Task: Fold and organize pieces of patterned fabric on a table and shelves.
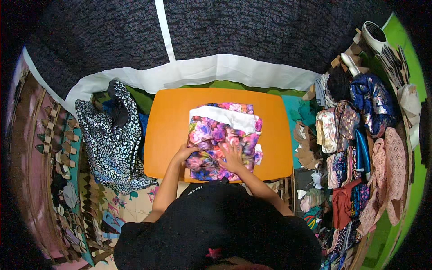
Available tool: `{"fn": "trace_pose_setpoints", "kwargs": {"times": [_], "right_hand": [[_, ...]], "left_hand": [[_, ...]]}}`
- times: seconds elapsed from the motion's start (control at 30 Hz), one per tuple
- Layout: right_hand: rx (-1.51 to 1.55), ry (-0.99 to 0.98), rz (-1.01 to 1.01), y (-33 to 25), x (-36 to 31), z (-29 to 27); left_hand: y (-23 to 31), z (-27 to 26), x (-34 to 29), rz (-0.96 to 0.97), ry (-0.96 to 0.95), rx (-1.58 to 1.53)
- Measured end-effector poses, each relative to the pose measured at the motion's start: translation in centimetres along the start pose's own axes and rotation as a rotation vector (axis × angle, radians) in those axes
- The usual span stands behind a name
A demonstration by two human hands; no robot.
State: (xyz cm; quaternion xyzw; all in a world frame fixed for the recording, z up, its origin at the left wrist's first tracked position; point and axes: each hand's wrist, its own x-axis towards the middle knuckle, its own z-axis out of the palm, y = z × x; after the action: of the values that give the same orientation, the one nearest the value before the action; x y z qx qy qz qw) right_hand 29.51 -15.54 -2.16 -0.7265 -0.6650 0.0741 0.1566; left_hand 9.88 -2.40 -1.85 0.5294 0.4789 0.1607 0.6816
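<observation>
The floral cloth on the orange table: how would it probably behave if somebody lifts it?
The floral cloth is probably floppy, since soft wrinkles cross its surface. It may unfold, because its layered edges lie uneven. It seems unlikely to roll, lying flat on the orange table.

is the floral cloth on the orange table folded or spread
Folded, it seems: the floral cloth lies as a compact, layered bundle on the orange table, with a white layer showing near its far edge.
</observation>
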Motion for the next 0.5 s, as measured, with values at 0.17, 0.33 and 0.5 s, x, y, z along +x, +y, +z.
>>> {"fn": "trace_pose_setpoints", "kwargs": {"times": [0.17, 0.33, 0.5], "right_hand": [[0.392, -0.135, 0.103, -0.4, 2.7, 1.4], [1.696, -0.016, 0.583, 2.9, 3.7, -0.7], [1.663, 0.162, 0.884, 9.3, -0.1, -4.2]], "left_hand": [[4.5, 2.1, 1.3, 0.426, 0.039, -0.122], [12.1, 6.6, -0.2, 0.695, 0.160, 0.394], [10.2, 13.7, -0.1, 0.684, -0.139, 0.821]]}}
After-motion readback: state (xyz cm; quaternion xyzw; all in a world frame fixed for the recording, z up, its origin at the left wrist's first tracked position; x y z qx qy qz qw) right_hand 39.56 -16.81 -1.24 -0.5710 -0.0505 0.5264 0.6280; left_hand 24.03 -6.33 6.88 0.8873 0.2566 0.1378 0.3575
